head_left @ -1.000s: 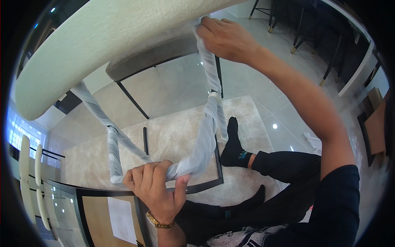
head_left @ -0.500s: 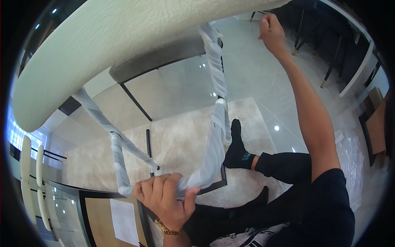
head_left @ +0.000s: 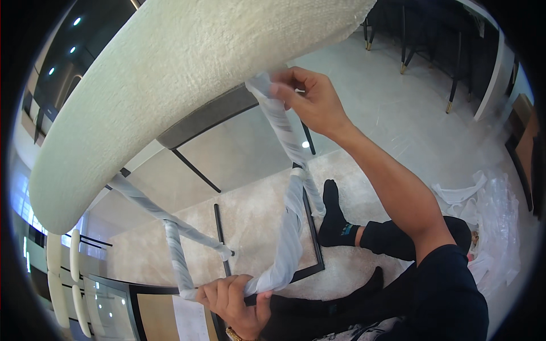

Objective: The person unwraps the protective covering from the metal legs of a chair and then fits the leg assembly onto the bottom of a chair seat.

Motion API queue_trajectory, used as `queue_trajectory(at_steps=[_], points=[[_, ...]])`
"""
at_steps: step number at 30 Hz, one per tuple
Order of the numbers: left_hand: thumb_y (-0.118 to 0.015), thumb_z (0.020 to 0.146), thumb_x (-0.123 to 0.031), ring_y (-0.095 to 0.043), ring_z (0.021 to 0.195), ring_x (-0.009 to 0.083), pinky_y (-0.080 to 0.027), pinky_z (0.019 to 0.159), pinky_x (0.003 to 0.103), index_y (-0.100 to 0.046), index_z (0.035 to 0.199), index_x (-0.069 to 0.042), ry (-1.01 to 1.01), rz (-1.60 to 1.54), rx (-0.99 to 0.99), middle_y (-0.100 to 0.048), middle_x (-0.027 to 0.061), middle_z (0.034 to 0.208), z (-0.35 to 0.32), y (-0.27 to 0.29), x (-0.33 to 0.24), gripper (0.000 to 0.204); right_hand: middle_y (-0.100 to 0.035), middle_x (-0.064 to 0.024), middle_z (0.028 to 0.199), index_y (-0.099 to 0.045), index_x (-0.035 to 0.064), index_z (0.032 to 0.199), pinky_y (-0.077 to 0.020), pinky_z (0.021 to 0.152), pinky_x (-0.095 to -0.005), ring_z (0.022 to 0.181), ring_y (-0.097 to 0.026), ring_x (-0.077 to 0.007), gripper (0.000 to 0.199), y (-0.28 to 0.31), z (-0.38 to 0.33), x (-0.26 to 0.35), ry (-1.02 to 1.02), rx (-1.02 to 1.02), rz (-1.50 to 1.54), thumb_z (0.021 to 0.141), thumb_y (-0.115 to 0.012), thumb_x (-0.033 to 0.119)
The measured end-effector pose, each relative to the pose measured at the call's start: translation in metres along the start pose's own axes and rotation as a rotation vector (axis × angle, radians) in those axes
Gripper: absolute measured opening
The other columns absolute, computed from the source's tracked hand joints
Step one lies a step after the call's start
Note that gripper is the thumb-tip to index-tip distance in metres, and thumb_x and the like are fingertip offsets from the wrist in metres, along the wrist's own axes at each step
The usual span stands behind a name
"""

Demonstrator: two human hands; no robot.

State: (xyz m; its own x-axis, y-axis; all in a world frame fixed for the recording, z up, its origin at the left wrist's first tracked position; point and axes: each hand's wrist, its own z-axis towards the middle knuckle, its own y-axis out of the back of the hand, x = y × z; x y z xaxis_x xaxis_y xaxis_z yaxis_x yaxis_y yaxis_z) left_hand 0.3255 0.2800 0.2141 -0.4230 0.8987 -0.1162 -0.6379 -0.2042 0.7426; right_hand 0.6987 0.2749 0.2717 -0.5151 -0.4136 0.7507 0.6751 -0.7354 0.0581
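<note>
A piece of furniture, likely a chair, stands tipped before me. Its wide cream padded part (head_left: 170, 79) spans the upper left, and its frame (head_left: 290, 227) is wound in white wrapping. Low in the picture, my left hand (head_left: 233, 301) is closed around the wrapped bar nearest me. My right hand (head_left: 313, 99) is at the upper end of the right wrapped leg (head_left: 278, 122), just under the padding. Its thumb and fingertips pinch the white wrapping (head_left: 261, 85) there; slight blur hides the exact grip.
A grey upholstered bench (head_left: 207, 116) stands behind the frame. Crumpled clear plastic (head_left: 495, 227) lies on the floor at right. A beige rug (head_left: 256, 199) is beneath, with my black-socked foot (head_left: 335, 221) beside the frame. A glass-topped table (head_left: 114, 301) is at lower left, dark stools (head_left: 452, 74) far right.
My right hand has come from the upper right, away from the frame, to the top of the wrapped leg. The left keeps its hold while the furniture shifts slightly in view.
</note>
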Motion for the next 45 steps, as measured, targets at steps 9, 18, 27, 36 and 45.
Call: queue_trajectory(at_steps=[9,18,27,36,45], points=[[-0.058,0.089,-0.058,-0.051,0.078,0.028,-0.032,0.084,0.043,-0.065,0.087,-0.006,-0.003,-0.012,0.032,-0.061,0.0076,0.079,-0.004,0.005,0.005,0.052,-0.063,-0.002,0.077,-0.065,0.0054,0.09,-0.049,0.061,-0.0253,0.063,-0.059,-0.0098,0.018,-0.03,0.026,-0.045,-0.48,0.234,0.452,0.096,-0.067,0.022],[-0.062,0.088,-0.06,-0.053,0.079,0.0252,-0.031,0.085,0.043,-0.068,0.087,-0.01,0.004,-0.042,-0.013,-0.061,0.0036,0.079,-0.006,0.0,0.01,0.05,-0.063,-0.0013,0.089,-0.065,0.0088,0.099,-0.0501,0.064,-0.0256,0.071,-0.059,-0.0098,0.013,-0.026,0.009,-0.099,-0.655,0.296,0.512,0.094,-0.068,0.021],[-0.06,0.089,-0.062,-0.053,0.079,0.0251,-0.032,0.084,0.044,-0.069,0.087,-0.01,0.032,-0.024,-0.017,-0.06,0.0032,0.078,-0.005,0.002,0.008,0.053,-0.061,-0.0073,0.105,-0.063,0.0022,0.115,-0.0543,0.072,-0.0327,0.089,-0.062,-0.0168,0.022,0.018,-0.069,-0.062,-0.34,-0.176,-0.081,0.097,-0.063,0.016],[-0.061,0.087,-0.062,-0.053,0.08,0.0245,-0.032,0.087,0.044,-0.069,0.087,-0.011,0.026,-0.029,0.005,-0.06,0.0022,0.079,-0.005,0.002,0.009,0.051,-0.057,-0.0194,0.121,-0.063,0.0117,0.123,-0.0494,0.097,-0.0391,0.118,-0.056,-0.0358,0.043,-0.037,-0.049,-0.012,0.331,-0.105,-0.602,0.081,-0.071,0.004],[-0.062,0.087,-0.061,-0.053,0.081,0.0245,-0.032,0.086,0.044,-0.069,0.085,-0.011,0.014,-0.074,-0.009,-0.061,0.002,0.08,-0.012,-0.002,0.026,0.05,-0.062,-0.005,0.111,-0.058,0.0097,0.097,-0.0478,0.087,-0.0371,0.112,-0.057,-0.0226,0.015,0.016,-0.108,-0.014,-0.412,-0.326,0.773,0.105,-0.051,0.02]])
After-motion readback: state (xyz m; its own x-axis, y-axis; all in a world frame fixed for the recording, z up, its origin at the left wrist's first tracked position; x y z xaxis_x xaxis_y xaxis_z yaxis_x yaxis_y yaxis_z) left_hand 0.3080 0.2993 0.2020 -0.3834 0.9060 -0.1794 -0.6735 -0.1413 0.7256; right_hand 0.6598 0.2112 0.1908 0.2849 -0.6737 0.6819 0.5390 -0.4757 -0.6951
